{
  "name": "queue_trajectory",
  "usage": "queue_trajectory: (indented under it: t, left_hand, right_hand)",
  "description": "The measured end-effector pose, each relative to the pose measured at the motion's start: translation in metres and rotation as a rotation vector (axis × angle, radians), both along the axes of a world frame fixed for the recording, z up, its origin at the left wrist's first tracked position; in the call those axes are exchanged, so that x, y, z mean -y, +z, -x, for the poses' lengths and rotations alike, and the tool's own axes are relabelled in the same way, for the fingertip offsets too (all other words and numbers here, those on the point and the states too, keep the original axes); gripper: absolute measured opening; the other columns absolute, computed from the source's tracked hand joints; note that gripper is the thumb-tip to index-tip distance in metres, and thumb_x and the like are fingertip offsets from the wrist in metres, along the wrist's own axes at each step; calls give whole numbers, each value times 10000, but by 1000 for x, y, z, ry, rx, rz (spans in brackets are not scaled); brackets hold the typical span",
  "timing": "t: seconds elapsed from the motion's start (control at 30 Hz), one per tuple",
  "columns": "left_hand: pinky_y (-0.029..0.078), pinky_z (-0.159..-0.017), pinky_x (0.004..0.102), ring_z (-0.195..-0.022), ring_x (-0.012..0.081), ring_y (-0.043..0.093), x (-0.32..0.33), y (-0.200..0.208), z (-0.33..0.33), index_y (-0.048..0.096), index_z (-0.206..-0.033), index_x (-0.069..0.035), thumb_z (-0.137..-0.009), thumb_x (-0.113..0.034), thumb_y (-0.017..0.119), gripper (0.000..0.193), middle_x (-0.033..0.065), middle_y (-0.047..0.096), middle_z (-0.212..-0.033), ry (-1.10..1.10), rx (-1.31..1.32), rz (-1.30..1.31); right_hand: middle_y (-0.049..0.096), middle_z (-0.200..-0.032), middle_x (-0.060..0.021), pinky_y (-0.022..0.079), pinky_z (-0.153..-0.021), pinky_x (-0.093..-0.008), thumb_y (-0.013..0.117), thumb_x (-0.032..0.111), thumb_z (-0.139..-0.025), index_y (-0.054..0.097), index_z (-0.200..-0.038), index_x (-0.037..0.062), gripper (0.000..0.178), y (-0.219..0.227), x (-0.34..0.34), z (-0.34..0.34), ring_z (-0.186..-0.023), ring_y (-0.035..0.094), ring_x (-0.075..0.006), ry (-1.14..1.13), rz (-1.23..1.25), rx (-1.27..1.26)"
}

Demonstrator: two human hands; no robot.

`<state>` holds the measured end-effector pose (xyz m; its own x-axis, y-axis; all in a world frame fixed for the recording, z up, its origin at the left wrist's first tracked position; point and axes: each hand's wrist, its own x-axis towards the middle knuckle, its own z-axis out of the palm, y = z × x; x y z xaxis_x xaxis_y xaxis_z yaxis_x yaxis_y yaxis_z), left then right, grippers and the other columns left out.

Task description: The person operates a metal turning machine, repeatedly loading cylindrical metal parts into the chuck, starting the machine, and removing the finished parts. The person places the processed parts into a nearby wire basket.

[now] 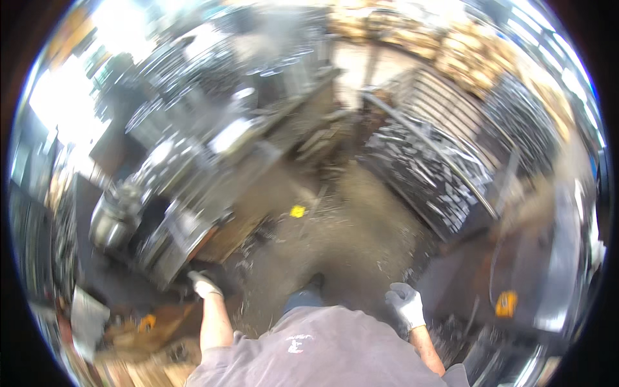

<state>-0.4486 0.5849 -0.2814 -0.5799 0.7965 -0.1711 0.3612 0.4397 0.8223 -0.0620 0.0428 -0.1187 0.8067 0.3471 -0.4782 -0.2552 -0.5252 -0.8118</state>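
Note:
My left hand (205, 284), in a white work glove with darker fingertips, hangs out at my left side beside the low end of a metal workbench or machine (174, 248). Blur smears its fingers, and I make out nothing held in it. On the right, my right hand (406, 306) wears a similar white glove with grey fingers. Those fingers look loosely bent, but their outline is smeared too, and no object shows in them. It is over the floor, near a large dark metal surface (471, 277). Neither hand visibly touches anything.
A barred metal crate (429, 161) holding many small metal pieces stands ahead on the right. Cluttered benches with metal parts and a shiny rounded container (115, 219) line the left. A yellow object (297, 211) lies on the dirty floor (348, 226). Yellow bundles (474, 55) are stacked behind.

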Motion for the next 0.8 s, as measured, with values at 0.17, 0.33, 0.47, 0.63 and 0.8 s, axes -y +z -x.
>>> queue_trajectory:
  t: [0.17, 0.33, 0.47, 0.63, 0.8]
  left_hand:
    - [579, -980, 500, -1127, 347, 702, 34, 68, 206, 622, -1371, -21, -1130, -459, 451, 528, 200, 714, -1259, 500, -688, 220]
    - [567, -1029, 465, -1258, 313, 687, 45, 80, 292, 626, -1431, -33, -1136, -448, 472, 531, 185, 666, -1431, 376, -1083, 709]
    - [553, -1002, 433, -1242, 270, 671, 24, 41, 282, 670, -1379, -48, -1118, -428, 524, 483, 140, 649, -1450, 92, -1419, 900]
    - [555, -948, 444, -1147, 277, 688, 1, -40, 65, 679, -1317, -57, -1076, -416, 579, 443, 131, 673, -1357, -169, -892, 424]
    - [557, -894, 454, -1052, 285, 704, 32, -118, -143, 689, -1255, -66, -1034, -404, 635, 407, 121, 696, -1265, -364, 317, 586]
  right_hand:
    - [815, -1101, -197, 614, -935, -352, 767, 257, -918, 742, -1262, -20, 443, 10, -160, -33, -1014, 799, -260, 578, 73, 178]
    - [800, -1104, -199, 612, -940, -407, 748, 316, -910, 748, -1279, 48, 456, 16, -253, -60, -1023, 786, -326, 916, 157, 269]
    - [781, -1141, -208, 592, -931, -485, 698, 398, -923, 739, -1277, 88, 473, -11, -285, -91, -1045, 750, -404, 1129, 169, 330]
    - [773, -1190, -212, 575, -966, -501, 675, 385, -927, 710, -1310, 93, 483, -33, -298, -140, -1091, 737, -420, 1201, 278, 250]
    - [790, -1152, -185, 587, -952, -474, 690, 377, -918, 731, -1290, 101, 465, -53, -286, -239, -1073, 753, -390, 1045, 243, 266]
